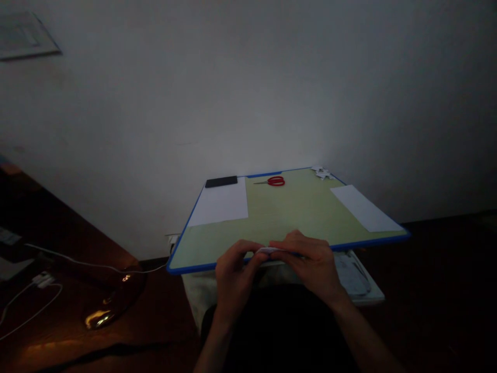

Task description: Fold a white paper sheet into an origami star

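Observation:
A small folded piece of white paper [267, 249] is pinched between my two hands at the near edge of the table. My left hand [236, 267] grips its left end between thumb and fingers. On the other side, my right hand [308, 256] pinches the right part, and its fingers cover much of the paper. Beyond the hands, red-handled scissors [275, 181] lie on the table, blades pointing left. A white sheet [219, 204] rests on the left, and a narrower white strip of paper [365, 207] on the right.
The pale green tabletop [287, 207] has a blue rim and stands against a grey wall [248, 88]. A black flat object [221, 182] sits at the back left, paper scraps [321, 172] at the back right. White cables [97, 266] run at the left.

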Demonstrator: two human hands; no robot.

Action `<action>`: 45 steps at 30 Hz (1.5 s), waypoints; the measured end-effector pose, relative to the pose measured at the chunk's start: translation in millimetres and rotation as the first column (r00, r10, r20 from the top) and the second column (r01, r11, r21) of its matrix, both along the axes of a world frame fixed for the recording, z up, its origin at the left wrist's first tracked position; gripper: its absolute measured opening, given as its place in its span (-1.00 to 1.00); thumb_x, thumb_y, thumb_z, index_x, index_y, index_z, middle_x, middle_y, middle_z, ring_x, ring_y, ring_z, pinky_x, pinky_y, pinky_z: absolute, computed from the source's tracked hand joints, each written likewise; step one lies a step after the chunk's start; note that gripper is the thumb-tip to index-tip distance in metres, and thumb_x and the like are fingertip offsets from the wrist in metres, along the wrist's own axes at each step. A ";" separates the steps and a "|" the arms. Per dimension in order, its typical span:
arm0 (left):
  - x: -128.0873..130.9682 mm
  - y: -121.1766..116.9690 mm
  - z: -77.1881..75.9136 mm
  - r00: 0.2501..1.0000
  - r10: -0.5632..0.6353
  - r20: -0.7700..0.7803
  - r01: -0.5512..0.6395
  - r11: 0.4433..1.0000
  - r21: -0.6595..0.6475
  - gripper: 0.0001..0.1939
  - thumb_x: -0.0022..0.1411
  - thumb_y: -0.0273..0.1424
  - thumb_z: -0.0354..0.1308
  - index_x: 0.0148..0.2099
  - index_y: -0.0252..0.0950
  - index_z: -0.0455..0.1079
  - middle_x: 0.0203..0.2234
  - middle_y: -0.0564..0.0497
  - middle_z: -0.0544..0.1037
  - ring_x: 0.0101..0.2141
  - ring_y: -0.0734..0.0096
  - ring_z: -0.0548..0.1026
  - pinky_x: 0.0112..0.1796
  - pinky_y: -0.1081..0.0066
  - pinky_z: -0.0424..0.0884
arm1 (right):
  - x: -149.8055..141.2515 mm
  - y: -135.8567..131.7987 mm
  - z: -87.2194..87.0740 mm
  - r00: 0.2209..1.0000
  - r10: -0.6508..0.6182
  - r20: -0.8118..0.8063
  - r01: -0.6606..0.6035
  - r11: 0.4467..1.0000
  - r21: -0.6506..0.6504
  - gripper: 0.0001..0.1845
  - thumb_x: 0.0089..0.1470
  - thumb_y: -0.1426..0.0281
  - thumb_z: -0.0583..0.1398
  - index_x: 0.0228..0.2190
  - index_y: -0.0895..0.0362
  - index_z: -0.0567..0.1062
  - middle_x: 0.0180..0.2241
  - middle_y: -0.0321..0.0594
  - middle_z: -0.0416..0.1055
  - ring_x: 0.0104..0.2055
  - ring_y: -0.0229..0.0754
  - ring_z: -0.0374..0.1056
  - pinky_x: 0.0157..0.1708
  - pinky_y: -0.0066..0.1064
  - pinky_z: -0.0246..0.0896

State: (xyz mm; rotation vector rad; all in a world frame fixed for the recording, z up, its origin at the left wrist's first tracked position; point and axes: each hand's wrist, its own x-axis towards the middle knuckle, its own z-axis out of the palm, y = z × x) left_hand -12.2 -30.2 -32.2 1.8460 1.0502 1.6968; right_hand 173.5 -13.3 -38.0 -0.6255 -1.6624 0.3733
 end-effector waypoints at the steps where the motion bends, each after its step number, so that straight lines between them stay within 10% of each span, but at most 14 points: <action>1: -0.3 -0.3 0.0 1.000 -0.017 -0.004 0.017 1.000 -0.010 -0.89 0.30 -0.32 0.41 -0.26 -0.24 0.62 -0.41 0.04 0.68 -0.39 0.39 0.60 -0.34 0.46 0.48 | 0.8 0.6 -0.1 1.000 0.007 -0.001 -0.007 1.000 -0.022 -0.81 0.24 0.36 0.40 -0.10 -0.06 0.74 -0.44 -0.32 0.63 -0.43 -0.23 0.49 -0.40 -0.35 0.46; 7: 1.6 3.8 -6.8 0.997 0.073 0.032 -0.071 0.996 -0.056 -0.84 0.29 -0.32 0.41 -0.34 -0.25 0.60 -0.48 0.06 0.66 -0.43 0.39 0.59 -0.39 0.46 0.46 | 1.3 4.2 0.8 0.996 0.089 -0.010 -0.090 0.979 -0.183 -0.80 0.27 0.30 0.37 -0.07 -0.04 0.73 -0.23 -0.20 0.69 -0.21 -0.16 0.61 -0.20 -0.31 0.56; 19: -3.8 22.1 -2.1 0.971 0.130 -0.201 -0.082 0.970 0.228 -0.89 0.38 -0.39 0.33 -0.07 -0.20 0.64 -0.22 -0.04 0.72 -0.18 0.25 0.67 -0.11 0.26 0.59 | 4.0 21.3 -5.7 0.990 -0.081 0.113 0.069 0.992 0.109 -0.73 0.31 0.43 0.32 -0.01 -0.10 0.69 -0.24 -0.24 0.60 -0.17 -0.14 0.50 -0.17 -0.23 0.48; 25: -6.0 21.3 -7.7 0.983 0.092 -0.157 -0.088 0.996 0.035 -0.86 0.36 -0.28 0.35 -0.19 -0.24 0.64 -0.34 -0.01 0.71 -0.30 0.31 0.66 -0.19 0.34 0.59 | 0.4 17.3 -13.2 0.992 -0.094 0.088 0.090 0.995 0.045 -0.63 0.31 0.40 0.32 0.12 -0.06 0.60 -0.16 -0.19 0.62 -0.15 -0.11 0.55 -0.13 -0.21 0.58; 30: -4.1 27.2 -12.3 0.999 0.015 0.040 -0.009 0.991 -0.134 -0.62 0.33 -0.22 0.38 0.13 -0.24 0.56 -0.32 0.00 0.70 -0.28 0.32 0.69 -0.15 0.35 0.62 | 3.1 23.4 -13.8 0.981 -0.087 0.171 0.071 0.992 0.101 -0.57 0.31 0.40 0.33 0.17 -0.03 0.56 0.02 -0.11 0.56 0.06 -0.09 0.55 0.06 -0.18 0.56; 45: -15.2 46.8 -16.8 0.809 0.096 -0.580 -0.037 0.993 0.114 -0.83 0.43 -0.36 0.28 0.01 -0.26 0.59 -0.21 -0.10 0.68 -0.19 0.19 0.63 -0.14 0.23 0.58 | 12.9 41.3 -26.2 0.876 -0.163 0.453 0.193 0.981 -0.021 -0.83 0.35 0.34 0.28 -0.09 0.08 0.66 -0.12 -0.11 0.68 -0.07 -0.03 0.59 0.00 -0.11 0.51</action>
